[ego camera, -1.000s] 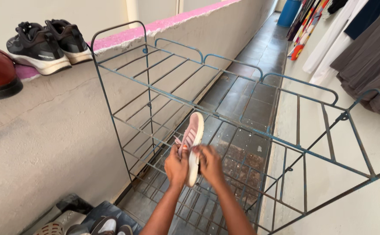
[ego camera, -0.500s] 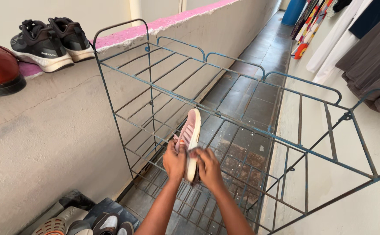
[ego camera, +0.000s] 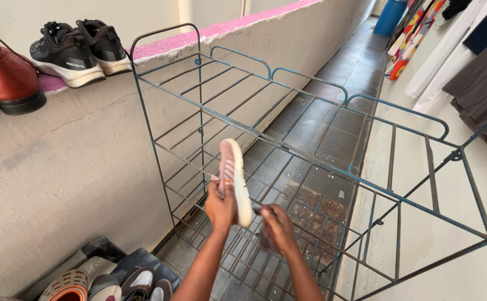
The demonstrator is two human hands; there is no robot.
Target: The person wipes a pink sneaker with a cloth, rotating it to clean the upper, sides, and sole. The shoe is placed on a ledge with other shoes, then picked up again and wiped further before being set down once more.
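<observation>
Left hand grip pinches a pink sneaker at the heel, toe up, over the blue wire rack. Right hand just right of the shoe, not on it, grip closed on a dark cloth. Black sneakers sit on the ledge, up-left.

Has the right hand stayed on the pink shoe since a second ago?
No. The right hand has come off the pink shoe and dropped lower right, toward the rack's bottom bars. The left hand alone holds the shoe.
</observation>
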